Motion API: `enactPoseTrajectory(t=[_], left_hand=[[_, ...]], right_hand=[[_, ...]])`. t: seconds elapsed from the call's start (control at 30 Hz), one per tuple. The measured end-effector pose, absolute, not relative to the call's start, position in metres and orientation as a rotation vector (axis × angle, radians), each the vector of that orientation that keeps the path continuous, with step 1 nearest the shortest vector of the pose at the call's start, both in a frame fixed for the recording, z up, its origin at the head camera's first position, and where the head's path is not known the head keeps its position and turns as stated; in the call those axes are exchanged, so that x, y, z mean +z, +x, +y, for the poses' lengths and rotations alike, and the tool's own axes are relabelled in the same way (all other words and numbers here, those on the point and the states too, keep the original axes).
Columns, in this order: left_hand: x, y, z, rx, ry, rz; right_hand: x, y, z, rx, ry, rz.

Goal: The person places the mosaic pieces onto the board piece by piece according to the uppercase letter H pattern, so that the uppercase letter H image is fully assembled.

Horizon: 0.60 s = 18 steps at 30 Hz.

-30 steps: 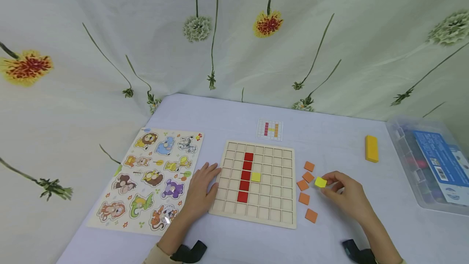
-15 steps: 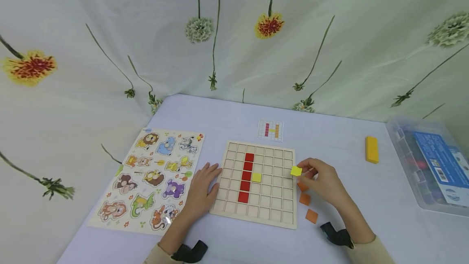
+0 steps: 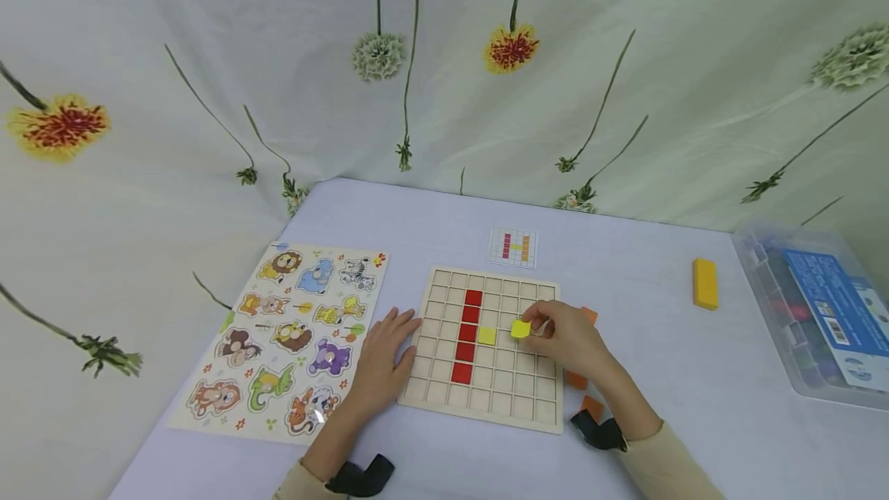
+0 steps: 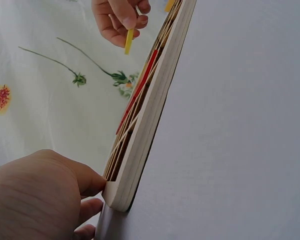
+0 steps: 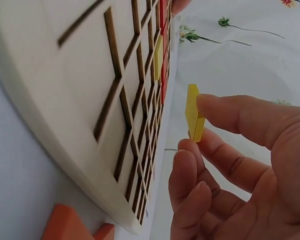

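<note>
A wooden grid board (image 3: pixel 444 400) lies on the table with a column of red tiles (image 3: pixel 466 332) set in its squares. Beside that column sits one yellow tile (image 3: pixel 488 336). Between thumb and fingers, my right hand (image 3: pixel 572 336) pinches a second yellow tile (image 3: pixel 520 329) above the board, right of the placed one; the right wrist view shows this tile (image 5: pixel 194 114) held clear of the grid. My left hand (image 3: pixel 380 357) rests at the board's left edge, its thumb touching the edge in the left wrist view. Several orange tiles (image 3: pixel 593 407) lie right of the board, partly hidden by my right hand and wrist.
Above the board lies a small pattern card (image 3: pixel 513 246) with a coloured H. An animal puzzle sheet (image 3: pixel 292 346) lies to the left. On the right are a yellow block (image 3: pixel 704 283) and a clear plastic box (image 3: pixel 799 376). A flowered cloth (image 3: pixel 444 99) hangs behind the table.
My right hand has carried the yellow tile leftward from beside the orange tiles to over the board. My left hand stays at the board's edge.
</note>
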<state>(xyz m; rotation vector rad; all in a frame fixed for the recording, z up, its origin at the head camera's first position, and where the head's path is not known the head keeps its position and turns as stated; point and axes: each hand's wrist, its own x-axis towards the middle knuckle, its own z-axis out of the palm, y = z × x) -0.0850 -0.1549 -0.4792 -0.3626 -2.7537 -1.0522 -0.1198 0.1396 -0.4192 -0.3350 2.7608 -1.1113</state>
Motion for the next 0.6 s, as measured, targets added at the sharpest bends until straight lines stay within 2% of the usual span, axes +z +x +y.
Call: enactPoseTrajectory(t=[0.6], left_hand=[[-0.48,-0.085,-0.155,-1.054,-0.367,-2.748]], right_hand=[[-0.423,-0.126,0.118,-0.98,-0.351,2.72]])
